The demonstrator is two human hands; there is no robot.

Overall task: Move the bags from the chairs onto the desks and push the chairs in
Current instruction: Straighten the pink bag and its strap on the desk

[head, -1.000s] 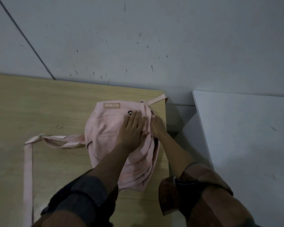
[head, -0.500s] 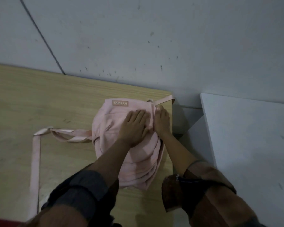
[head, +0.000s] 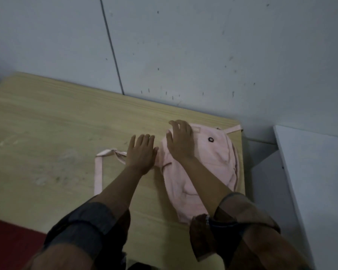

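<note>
Now the left hand [head: 141,153] lies flat and open, fingers spread, on the wooden desk [head: 53,137] at about nine o'clock from the pink bag [head: 207,162], covering the root of the shoulder strap [head: 99,168]. Half a second ago that hand pressed on the bag's middle; it has since slid off to the side. The right hand [head: 180,142], also open and gripping nothing, rests palm-down on the bag's upper left corner, where earlier it sat at the bag's right edge. The bag lies flat near the desk's far right corner, its strap looping out toward eight o'clock. At three o'clock from the bag stands a white desk [head: 316,182], apart from the wooden one. A red surface [head: 10,242] shows at seven o'clock.
</note>
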